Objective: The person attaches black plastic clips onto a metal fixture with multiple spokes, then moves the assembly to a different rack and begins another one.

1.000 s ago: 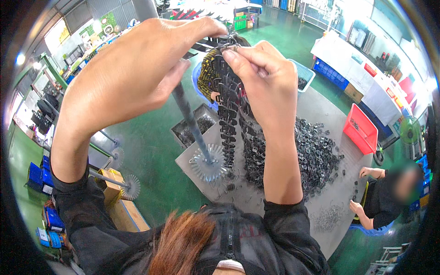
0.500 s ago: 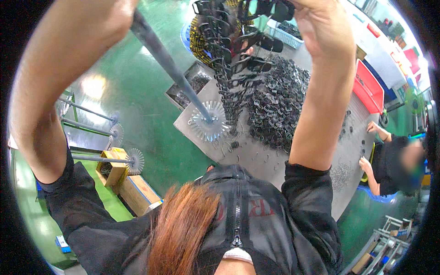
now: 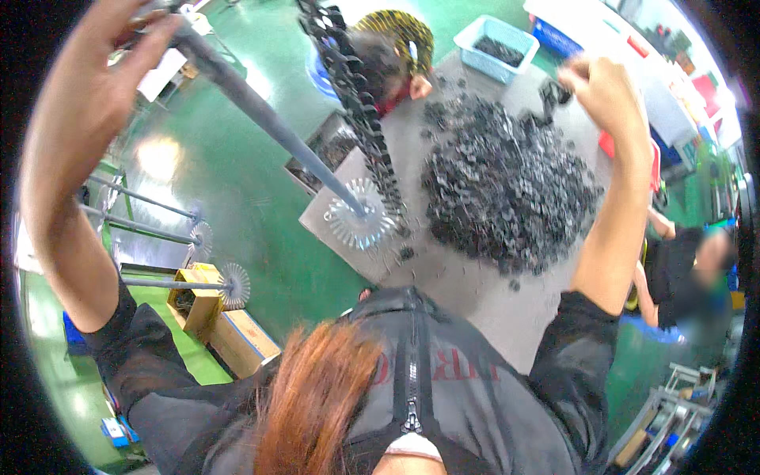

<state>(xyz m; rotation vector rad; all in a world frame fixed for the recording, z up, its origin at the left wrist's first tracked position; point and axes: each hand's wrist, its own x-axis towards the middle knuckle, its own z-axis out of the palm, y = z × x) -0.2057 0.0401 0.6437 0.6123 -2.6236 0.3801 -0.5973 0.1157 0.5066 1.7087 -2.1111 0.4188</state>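
Observation:
My left hand [image 3: 131, 67] is raised at the upper left, its fingers closed about the top of a grey pole [image 3: 269, 119]. The pole slants down to a round slotted metal disc [image 3: 360, 214] by the table's corner. Beside it hangs a long strand of black looped pieces [image 3: 356, 95], its top beyond the picture. My right hand [image 3: 598, 87] is at the upper right, fingers closed on a few small black pieces [image 3: 554, 95], whose exact kind I cannot make out. Below and left of it lies a large heap of black pieces [image 3: 507, 182].
The heap lies on a grey table [image 3: 483, 309]. At its far side stand a light blue basket [image 3: 495, 59] and a person in a yellow-black patterned top [image 3: 404, 32]. Another person [image 3: 673, 277] sits at the right. More disc-ended poles [image 3: 174, 283] and cartons [image 3: 237, 336] are at the left.
My right hand has moved right, away from the hanging strand, with black pieces in it. My left hand has shifted left, and the pole's upper end leans further left.

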